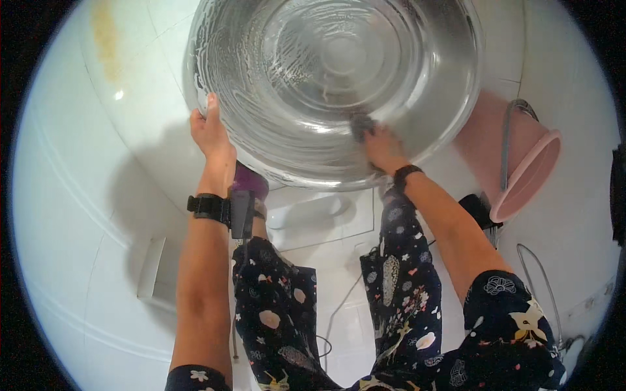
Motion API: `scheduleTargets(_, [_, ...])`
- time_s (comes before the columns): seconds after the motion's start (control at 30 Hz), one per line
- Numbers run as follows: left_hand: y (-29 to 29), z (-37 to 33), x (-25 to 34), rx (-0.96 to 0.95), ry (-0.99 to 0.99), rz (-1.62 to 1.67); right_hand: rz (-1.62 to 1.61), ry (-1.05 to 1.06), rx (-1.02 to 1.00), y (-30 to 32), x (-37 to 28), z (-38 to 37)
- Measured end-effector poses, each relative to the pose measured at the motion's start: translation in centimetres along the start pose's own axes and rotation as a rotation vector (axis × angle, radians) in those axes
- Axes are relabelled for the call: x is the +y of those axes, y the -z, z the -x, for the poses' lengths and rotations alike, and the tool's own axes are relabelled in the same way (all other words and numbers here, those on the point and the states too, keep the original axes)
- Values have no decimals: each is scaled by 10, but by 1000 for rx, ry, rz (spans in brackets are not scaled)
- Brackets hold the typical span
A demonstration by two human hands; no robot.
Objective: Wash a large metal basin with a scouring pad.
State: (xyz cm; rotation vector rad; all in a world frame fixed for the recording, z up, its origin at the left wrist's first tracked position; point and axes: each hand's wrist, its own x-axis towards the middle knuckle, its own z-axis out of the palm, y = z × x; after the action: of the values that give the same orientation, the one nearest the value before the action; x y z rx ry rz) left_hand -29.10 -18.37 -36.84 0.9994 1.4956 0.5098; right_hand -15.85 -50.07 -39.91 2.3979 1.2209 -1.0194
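Observation:
A large, round metal basin (438,78) fills the top of the view, its inside streaked with whitish suds. My left hand (212,135) grips the basin's left rim, thumb up along the edge. Inside the near right part of the basin is my right hand (385,148), closed on a dark scouring pad (362,126) that presses against the metal. Motion blurs the pad and fingertips, so its exact material is unclear. A black strap with a grey device (242,214) circles my left wrist, and a dark band (407,176) my right.
To the right of the basin is a pink bucket (502,140) with a grey handle. A black object (481,210) sits beside it. Below the basin is a white floor fixture (313,218). A thin hose (544,280) curves at the right, and my purple shoe (251,181) is near the basin's rim.

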Motion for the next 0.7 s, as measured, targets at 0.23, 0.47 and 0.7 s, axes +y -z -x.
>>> scheduleTargets(0.23, [-37,6,10,5,32,-216,-492,251,140,20,-170,-53])
scheduleTargets(0.47, [-8,-13,5,-57,95,-90,-691,109,-11,40,-159,54])
scheduleTargets(0.7, [-20,-4,13,-2,121,-135,-637,71,-192,36,-129,23])
